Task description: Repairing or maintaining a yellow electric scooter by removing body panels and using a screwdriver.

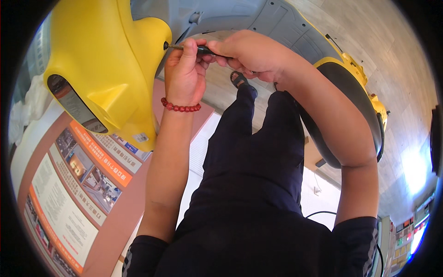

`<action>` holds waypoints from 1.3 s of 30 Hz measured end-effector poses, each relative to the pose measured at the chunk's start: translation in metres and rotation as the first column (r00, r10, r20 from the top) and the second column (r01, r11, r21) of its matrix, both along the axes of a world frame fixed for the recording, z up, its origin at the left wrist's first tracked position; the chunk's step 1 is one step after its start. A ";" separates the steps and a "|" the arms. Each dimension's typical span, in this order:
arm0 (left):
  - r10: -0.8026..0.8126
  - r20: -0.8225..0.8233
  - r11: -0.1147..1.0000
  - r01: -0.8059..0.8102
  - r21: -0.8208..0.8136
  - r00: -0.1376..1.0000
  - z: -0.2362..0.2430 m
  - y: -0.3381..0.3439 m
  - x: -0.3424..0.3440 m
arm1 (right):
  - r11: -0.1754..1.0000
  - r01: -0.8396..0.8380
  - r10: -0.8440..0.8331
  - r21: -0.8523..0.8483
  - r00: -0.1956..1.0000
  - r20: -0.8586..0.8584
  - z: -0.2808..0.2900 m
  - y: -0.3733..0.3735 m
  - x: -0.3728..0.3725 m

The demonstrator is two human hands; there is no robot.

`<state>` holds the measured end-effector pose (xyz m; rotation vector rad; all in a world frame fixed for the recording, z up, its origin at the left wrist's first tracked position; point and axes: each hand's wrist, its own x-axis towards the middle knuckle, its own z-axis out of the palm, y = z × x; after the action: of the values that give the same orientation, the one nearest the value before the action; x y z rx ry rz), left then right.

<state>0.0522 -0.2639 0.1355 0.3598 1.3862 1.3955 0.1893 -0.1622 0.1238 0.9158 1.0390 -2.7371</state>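
A screwdriver (205,50) with a dark handle and a metal shaft lies almost level between both hands, its tip pointing left. That tip meets a small black round fitting (166,45) on the edge of a glossy yellow body panel (108,55). My left hand (186,78) is closed around the front of the handle, thumb on top, close beside the panel. At the rear end of the handle, my right hand (251,53) grips with bent fingers. Whether the tip sits inside the fitting is too small to tell.
Grey plastic bodywork (230,16) spans the top. A black seat (350,108) with yellow trim is at the right. A dark glossy oval inset (76,104) marks the yellow panel. Printed posters (64,207) are at the lower left, and wood-look floor (397,60) extends right.
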 end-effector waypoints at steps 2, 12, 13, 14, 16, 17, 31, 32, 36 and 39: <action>-0.055 0.002 0.998 0.055 0.018 0.999 0.002 0.000 0.001 | 0.999 -0.001 0.001 -0.038 1.000 -0.003 -0.002 0.000 -0.001; 0.088 -0.004 0.996 -0.089 -0.021 0.996 0.003 0.000 0.003 | 0.800 0.099 -0.086 0.591 0.995 -0.051 0.002 -0.009 0.009; 0.111 -0.007 0.993 -0.111 -0.030 0.994 0.003 0.000 0.003 | 0.801 0.098 -0.084 0.591 0.995 -0.052 0.003 -0.013 0.012; 0.113 -0.009 0.993 -0.113 -0.030 0.994 0.003 0.002 0.003 | 0.532 0.190 -0.149 0.825 0.980 -0.129 0.003 -0.018 0.015; 0.106 0.026 0.994 -0.106 -0.005 0.994 0.005 0.006 0.006 | 0.195 0.254 -0.182 0.947 0.958 -0.220 -0.001 -0.024 0.020; 0.108 0.027 0.994 -0.108 -0.008 0.994 0.005 0.004 0.006 | 0.109 0.271 -0.176 0.956 0.952 -0.250 -0.005 -0.026 0.021; 0.046 -0.038 0.999 -0.046 -0.007 0.998 -0.001 0.002 -0.001 | 0.092 0.070 -0.136 0.993 0.989 -0.057 -0.009 -0.026 0.010; 0.048 -0.038 0.999 -0.048 -0.010 0.998 0.000 0.000 -0.001 | 0.307 0.056 -0.100 0.950 0.995 -0.026 -0.004 -0.024 0.010; 0.041 -0.018 0.999 -0.041 -0.022 0.999 0.002 0.001 0.001 | 0.512 -0.061 -0.042 0.857 0.995 0.096 0.008 -0.016 0.006; 0.032 -0.014 0.999 -0.032 -0.002 0.999 0.002 0.000 0.001 | 0.495 -0.029 -0.058 0.868 0.996 0.066 0.005 -0.017 0.005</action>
<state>0.0536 -0.2635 0.1376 0.3482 1.4103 1.4198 0.1939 -0.1795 0.1291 1.0757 2.4909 -1.9883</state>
